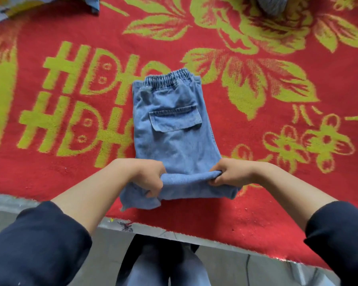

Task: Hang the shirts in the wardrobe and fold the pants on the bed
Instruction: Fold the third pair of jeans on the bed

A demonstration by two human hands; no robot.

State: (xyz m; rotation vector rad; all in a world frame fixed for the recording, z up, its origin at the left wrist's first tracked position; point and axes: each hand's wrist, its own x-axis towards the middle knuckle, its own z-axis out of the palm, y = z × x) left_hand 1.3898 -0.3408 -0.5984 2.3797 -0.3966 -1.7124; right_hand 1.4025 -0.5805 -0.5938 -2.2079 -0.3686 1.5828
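Near bed edge, on red blanket with yellow-green flowers point(246, 203): light-blue denim pants point(174, 129), waistband far. Left hand point(147, 178), right hand point(227, 172) each grip near fold's corner, likely to carry it evenly toward waistband.

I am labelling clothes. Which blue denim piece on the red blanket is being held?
The pants in the middle, with the flap pocket: left hand and right hand grip their near fold. The other denim piece lies untouched at far left.
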